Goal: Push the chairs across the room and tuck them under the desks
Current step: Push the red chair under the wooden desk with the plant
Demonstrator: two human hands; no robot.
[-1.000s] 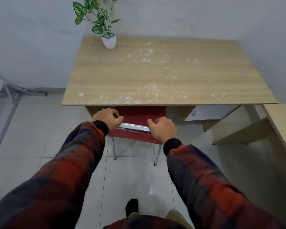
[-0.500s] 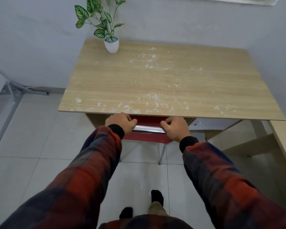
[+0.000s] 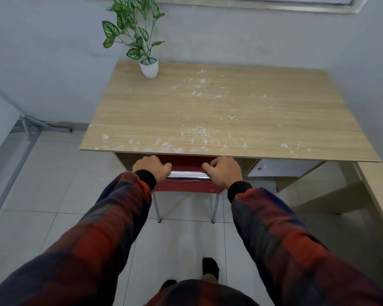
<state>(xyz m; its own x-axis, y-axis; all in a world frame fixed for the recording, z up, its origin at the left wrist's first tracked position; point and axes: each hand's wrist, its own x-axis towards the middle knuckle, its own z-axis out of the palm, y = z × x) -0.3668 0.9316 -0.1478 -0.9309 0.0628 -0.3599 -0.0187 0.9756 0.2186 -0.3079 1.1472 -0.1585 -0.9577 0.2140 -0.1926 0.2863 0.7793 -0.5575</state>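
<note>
A red chair [image 3: 187, 186] with a chrome top rail and thin metal legs stands at the front edge of a light wooden desk [image 3: 219, 115]. Its seat is hidden under the desktop; only the backrest and rear legs show. My left hand [image 3: 152, 167] is closed around the left end of the chrome rail. My right hand [image 3: 223, 171] grips the right end. Both hands sit just below the desk's front edge.
A potted plant [image 3: 149, 67] in a white pot stands at the desk's back left. White flecks dot the desktop. A second wooden desk [image 3: 378, 186] adjoins at the right. A grey metal frame [image 3: 24, 138] runs along the left wall. White floor tiles lie beneath.
The chair has slid forward under the desk; its red seat, visible a second ago, is now hidden by the desktop. Both hands stayed on the rail and I stepped closer.
</note>
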